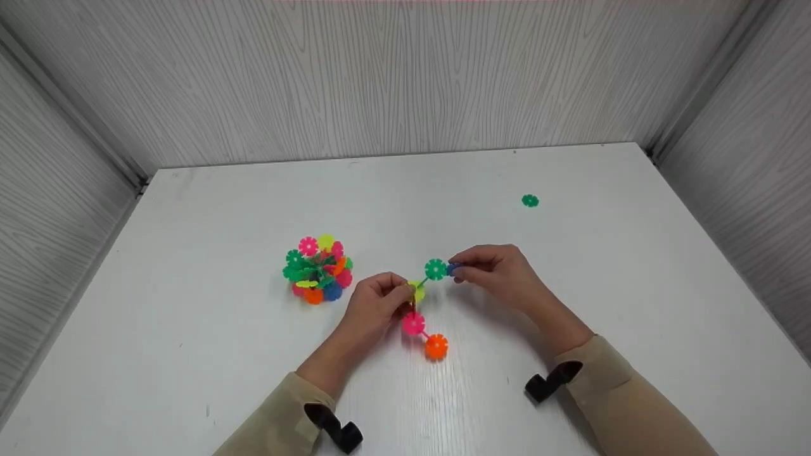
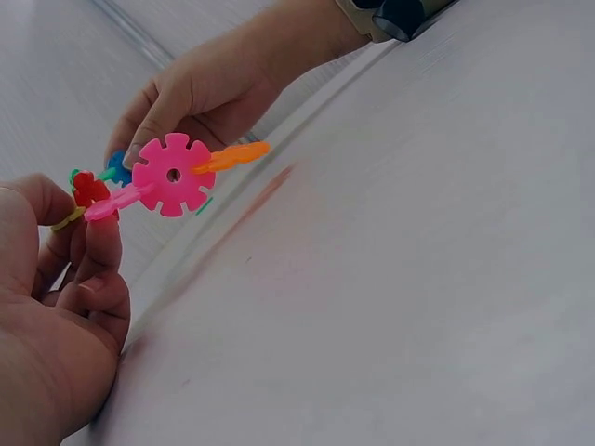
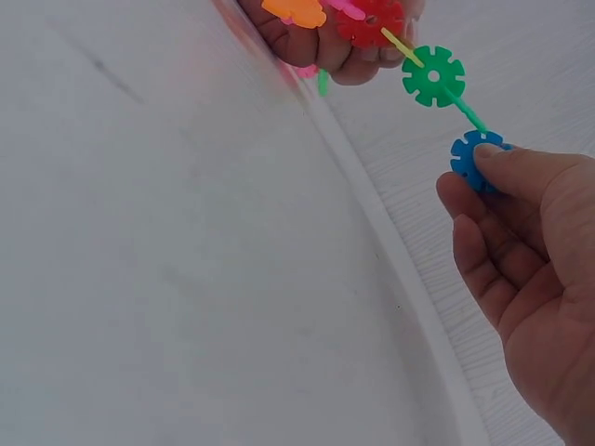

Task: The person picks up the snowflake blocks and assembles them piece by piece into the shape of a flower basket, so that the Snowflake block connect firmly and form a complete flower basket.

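Note:
Both hands hold a chain of notched plastic snowflake discs above the table. My left hand (image 1: 378,304) pinches its middle, by the yellow disc (image 1: 416,291) and the red disc (image 3: 370,26). From there a pink disc (image 2: 173,175) and an orange disc (image 1: 436,347) hang toward me. Between thumb and fingers my right hand (image 1: 500,277) grips the blue disc (image 3: 476,160) at the other end. That blue disc is linked to the green discs (image 3: 433,76) of the chain. In the head view, the left fingers partly cover the yellow and red discs.
Left of the hands sits a ball-shaped cluster (image 1: 317,269) of joined discs in several colours. One loose green disc (image 1: 530,201) lies at the back right of the white table (image 1: 222,354). Wood-grain panels (image 1: 393,82) enclose the back and sides.

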`<action>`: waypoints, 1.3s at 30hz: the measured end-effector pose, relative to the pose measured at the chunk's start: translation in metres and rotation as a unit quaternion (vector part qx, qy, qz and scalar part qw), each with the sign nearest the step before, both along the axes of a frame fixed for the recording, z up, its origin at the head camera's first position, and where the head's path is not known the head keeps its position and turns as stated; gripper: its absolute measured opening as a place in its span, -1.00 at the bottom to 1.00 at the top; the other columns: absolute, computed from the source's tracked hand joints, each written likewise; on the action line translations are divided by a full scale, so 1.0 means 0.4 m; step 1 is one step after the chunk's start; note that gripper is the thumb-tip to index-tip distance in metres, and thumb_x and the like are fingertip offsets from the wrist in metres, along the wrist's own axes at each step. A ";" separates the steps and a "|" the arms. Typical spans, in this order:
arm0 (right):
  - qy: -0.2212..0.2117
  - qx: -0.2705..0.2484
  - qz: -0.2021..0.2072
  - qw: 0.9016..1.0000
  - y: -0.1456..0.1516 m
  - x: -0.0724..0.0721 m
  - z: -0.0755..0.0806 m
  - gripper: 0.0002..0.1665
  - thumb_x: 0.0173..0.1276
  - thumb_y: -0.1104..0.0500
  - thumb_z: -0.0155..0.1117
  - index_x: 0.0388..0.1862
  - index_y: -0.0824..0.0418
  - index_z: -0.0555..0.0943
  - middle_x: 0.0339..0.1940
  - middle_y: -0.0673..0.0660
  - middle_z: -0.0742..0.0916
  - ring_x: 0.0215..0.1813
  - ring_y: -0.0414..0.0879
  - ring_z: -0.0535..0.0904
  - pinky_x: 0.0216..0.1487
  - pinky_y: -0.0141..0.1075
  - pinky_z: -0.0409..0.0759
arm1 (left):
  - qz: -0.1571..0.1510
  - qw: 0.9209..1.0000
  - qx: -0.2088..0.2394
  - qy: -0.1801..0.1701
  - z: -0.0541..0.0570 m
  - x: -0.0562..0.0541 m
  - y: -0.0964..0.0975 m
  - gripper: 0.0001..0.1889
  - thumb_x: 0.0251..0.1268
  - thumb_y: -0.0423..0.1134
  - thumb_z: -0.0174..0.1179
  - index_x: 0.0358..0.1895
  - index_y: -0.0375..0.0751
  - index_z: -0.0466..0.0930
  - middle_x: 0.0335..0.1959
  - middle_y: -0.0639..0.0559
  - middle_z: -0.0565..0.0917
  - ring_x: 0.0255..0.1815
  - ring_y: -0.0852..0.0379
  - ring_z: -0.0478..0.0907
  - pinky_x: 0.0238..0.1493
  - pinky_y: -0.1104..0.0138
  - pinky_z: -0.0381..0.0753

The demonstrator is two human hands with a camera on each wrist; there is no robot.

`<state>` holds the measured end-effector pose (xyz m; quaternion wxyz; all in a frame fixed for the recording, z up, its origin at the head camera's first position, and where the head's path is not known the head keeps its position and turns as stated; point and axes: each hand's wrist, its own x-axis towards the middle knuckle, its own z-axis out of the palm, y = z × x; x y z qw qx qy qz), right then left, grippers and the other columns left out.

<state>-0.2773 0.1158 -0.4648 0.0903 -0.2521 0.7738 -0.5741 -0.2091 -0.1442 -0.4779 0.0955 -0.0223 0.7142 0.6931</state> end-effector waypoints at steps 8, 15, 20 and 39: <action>-0.006 -0.004 -0.003 1.000 0.002 0.001 0.002 -0.76 0.50 0.24 0.43 0.08 0.26 0.80 -0.10 0.10 0.84 -0.09 0.03 0.80 0.06 -0.25 0.76 | 0.004 1.000 0.000 -0.005 -0.002 -0.001 -0.001 -0.85 0.55 -0.20 0.26 -0.11 -0.21 0.71 -0.14 -0.13 0.72 -0.12 -0.01 0.61 -0.02 0.36 0.71; 0.000 0.005 -0.002 1.000 0.003 0.002 0.002 -0.76 0.50 0.22 0.43 0.08 0.22 0.81 -0.07 0.07 0.84 -0.07 0.01 0.80 0.08 -0.26 0.75 | 0.006 1.000 0.000 -0.012 0.000 -0.001 -0.001 -0.85 0.56 -0.21 0.24 -0.10 -0.22 0.71 -0.14 -0.15 0.72 -0.15 -0.01 0.60 -0.05 0.37 0.70; 0.017 0.012 0.006 1.000 0.003 0.002 0.001 -0.78 0.49 0.23 0.44 0.07 0.16 0.83 -0.08 0.05 0.85 -0.07 -0.02 0.79 0.06 -0.28 0.75 | 0.005 1.000 0.000 -0.013 0.001 0.000 0.000 -0.85 0.55 -0.21 0.25 -0.10 -0.21 0.72 -0.14 -0.14 0.72 -0.14 -0.01 0.61 -0.04 0.36 0.70; 0.012 0.002 0.019 1.000 -0.008 0.008 0.006 -0.78 0.43 0.31 0.47 0.03 0.24 0.79 -0.16 0.15 0.84 -0.17 0.05 0.80 -0.01 -0.28 0.77 | 0.008 1.000 0.004 0.013 0.002 0.001 0.000 -0.87 0.54 -0.21 0.31 -0.03 -0.18 0.69 -0.13 -0.14 0.75 -0.11 -0.04 0.67 0.05 0.33 0.72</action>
